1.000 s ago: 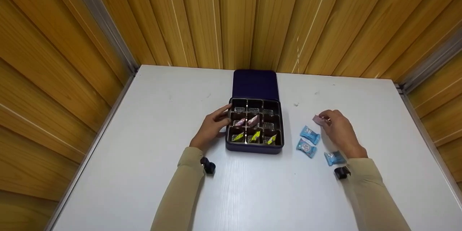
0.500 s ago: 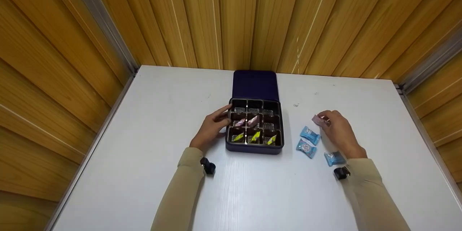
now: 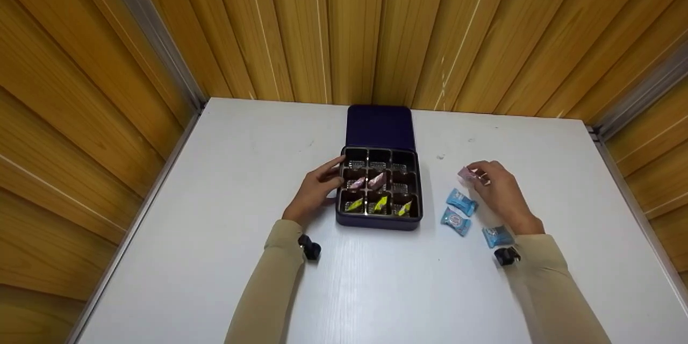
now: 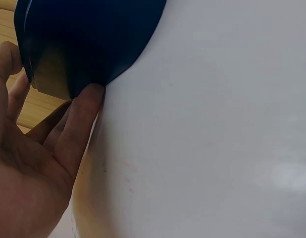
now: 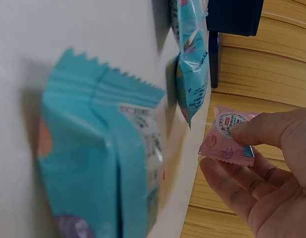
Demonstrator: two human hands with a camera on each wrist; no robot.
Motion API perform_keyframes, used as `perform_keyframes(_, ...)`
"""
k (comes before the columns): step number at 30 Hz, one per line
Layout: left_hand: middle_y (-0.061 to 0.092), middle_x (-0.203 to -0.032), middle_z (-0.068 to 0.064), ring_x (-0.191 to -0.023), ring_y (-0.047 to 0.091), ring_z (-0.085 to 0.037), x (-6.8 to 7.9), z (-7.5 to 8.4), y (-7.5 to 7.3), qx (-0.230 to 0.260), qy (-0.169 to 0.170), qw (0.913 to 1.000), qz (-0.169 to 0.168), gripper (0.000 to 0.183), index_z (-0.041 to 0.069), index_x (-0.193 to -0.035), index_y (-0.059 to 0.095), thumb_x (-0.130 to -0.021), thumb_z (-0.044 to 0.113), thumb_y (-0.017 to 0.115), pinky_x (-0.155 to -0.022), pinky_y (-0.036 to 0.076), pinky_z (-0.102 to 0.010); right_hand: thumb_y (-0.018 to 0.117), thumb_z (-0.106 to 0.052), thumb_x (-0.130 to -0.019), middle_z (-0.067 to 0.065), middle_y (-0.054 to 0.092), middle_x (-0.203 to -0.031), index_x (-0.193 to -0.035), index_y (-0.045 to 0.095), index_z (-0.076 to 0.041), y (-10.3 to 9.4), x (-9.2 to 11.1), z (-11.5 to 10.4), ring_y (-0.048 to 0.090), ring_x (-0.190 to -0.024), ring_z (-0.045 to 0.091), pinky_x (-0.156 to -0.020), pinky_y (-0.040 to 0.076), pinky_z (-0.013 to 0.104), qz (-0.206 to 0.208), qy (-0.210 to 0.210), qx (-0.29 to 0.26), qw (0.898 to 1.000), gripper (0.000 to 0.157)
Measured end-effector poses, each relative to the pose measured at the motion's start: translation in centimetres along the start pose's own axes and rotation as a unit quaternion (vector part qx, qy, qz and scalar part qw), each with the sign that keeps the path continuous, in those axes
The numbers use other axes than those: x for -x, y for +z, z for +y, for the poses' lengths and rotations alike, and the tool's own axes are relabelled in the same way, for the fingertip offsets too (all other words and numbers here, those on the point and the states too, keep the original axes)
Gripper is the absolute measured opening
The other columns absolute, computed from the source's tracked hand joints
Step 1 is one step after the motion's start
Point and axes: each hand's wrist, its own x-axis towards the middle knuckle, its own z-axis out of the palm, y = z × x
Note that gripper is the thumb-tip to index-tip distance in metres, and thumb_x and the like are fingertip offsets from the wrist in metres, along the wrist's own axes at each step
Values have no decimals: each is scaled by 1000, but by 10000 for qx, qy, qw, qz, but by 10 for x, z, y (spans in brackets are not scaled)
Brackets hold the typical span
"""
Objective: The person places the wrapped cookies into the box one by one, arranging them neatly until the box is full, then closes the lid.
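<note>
In the head view, a dark blue tin (image 3: 378,221) holds a black divided insert. Pink-wrapped candies (image 3: 377,180) sit in its middle row and yellow-wrapped candies (image 3: 380,203) in the front row. My left hand (image 3: 313,192) rests its fingertips against the tin's left side, also seen in the left wrist view, where the tin's wall (image 4: 88,44) meets the fingers. My right hand (image 3: 501,188) pinches a pink-wrapped candy (image 5: 227,136) between thumb and fingers, right of the tin. Blue-wrapped candies (image 3: 456,221) lie between that hand and the tin.
The tin's dark lid (image 3: 379,126) lies flat behind it on the white table (image 3: 236,199). Another blue-wrapped candy (image 3: 497,236) lies close to the right wrist. Wood-look panels (image 3: 349,27) enclose the table's back and sides.
My right hand has shifted slightly left and away from me with the pink-wrapped candy in its fingers. The left hand and the tin have stayed in place.
</note>
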Motion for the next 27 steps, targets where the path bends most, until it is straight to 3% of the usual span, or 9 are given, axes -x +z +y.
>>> perform_keyframes(10, 62, -146, -15, -125, 65, -30, 0, 1, 0, -12, 5, 10000, 78, 60, 28, -157, 56, -101, 12, 67, -87, 62, -50, 68, 7, -99, 20, 63, -117, -131, 66, 0, 0, -7, -10, 64, -108, 38, -95, 55, 56, 33, -410, -31, 9992, 33)
perform_keyframes(22, 61, -148, -16, -126, 65, -31, 2, 2, -1, -180, 115, 9998, -56, 60, 26, -160, 52, -103, 11, 65, -90, 61, -49, 69, 16, -94, 19, 65, -115, -127, 66, 0, 1, -15, -22, 66, -106, 37, -93, 58, 55, 17, -877, -208, 9959, 36)
perform_keyframes(27, 61, -147, -15, -125, 65, -30, 2, 3, 0, -243, 53, 9997, 5, 60, 28, -159, 53, -102, 13, 65, -85, 62, -48, 71, 16, -93, 18, 66, -113, -124, 68, 0, 2, -18, -29, 68, -105, 36, -90, 59, 53, 24, -1136, -211, 9933, 35)
